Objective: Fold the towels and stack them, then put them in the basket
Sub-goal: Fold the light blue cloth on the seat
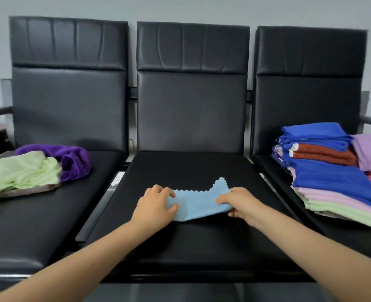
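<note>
Hands meet on the middle seat (191,243): left hand (156,207) and right hand (239,203) each pinch the light-blue towel (198,202), fingers (222,201) curled over its ends.

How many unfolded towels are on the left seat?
3 visible: a purple towel crumpled at the back, a light green towel bunched in front of it, and a brownish towel flat beneath the green. More could be hidden under the pile or beyond the frame edge.
</note>
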The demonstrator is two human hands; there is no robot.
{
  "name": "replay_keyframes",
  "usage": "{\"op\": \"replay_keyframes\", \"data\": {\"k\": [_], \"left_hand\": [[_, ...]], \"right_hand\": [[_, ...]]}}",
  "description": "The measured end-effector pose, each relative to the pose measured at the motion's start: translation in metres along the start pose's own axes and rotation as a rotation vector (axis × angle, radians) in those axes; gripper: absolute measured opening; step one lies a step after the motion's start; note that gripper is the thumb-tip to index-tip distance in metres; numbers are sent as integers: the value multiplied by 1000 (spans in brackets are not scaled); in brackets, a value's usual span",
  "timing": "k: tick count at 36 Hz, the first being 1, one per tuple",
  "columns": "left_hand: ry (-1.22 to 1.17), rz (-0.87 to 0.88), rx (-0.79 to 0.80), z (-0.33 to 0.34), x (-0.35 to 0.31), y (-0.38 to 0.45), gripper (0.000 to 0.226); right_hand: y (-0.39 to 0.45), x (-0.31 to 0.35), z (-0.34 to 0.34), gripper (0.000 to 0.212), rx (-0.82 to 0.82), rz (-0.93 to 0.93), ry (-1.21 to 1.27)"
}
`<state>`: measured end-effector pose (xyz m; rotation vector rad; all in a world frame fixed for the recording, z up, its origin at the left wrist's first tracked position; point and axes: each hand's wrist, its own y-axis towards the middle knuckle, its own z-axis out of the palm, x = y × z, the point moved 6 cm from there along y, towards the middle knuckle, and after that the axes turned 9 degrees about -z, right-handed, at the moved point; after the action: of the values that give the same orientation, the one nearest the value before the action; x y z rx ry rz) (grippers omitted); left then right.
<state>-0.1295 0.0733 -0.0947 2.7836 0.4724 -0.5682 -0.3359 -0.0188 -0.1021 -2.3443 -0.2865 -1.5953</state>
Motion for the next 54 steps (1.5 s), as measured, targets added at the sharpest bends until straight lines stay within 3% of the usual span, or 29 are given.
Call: {"op": "replay_keyframes", "data": {"k": [5,8,12,16,20,25,30,36,41,44,46,49,54], "left_hand": [[-54,-72,-20,-15,18,7,28],[-78,-91,-22,-16,30,9,25],[-57,-36,-29,-15,39,9,23],[-35,-17,-36,-17,49,10,21],[-14,-40,-42,-24,59,14,16],[-8,-103,-26,-31,72,19,15],[-3,-142,13,-33,78,22,15],[9,-150,45,-29,81,22,16],[-7,-189,29,-26,77,24,28],[-5,-227,17,-24,71,22,42],[5,-248,24,-23,65,19,44],[29,-267,60,-18,56,15,41],[26,-291,197,-10,39,14,47]], "right_hand": [[-3,-6,-2,13,-75,220,374],[-3,-7,-2,14,-58,253,382],[3,2,0,4,-63,106,208],[6,26,6,12,-93,-107,30],[5,49,25,15,-55,-197,-85],[2,66,64,22,26,-257,-127],[-5,75,97,11,118,-322,-186],[-20,67,123,15,411,-298,-57],[-12,70,100,16,256,-377,-47],[-2,68,75,11,41,-397,-211],[1,64,62,12,-52,-381,-493],[2,49,57,36,21,-236,-808],[0,35,74,36,133,-239,-734]]}}
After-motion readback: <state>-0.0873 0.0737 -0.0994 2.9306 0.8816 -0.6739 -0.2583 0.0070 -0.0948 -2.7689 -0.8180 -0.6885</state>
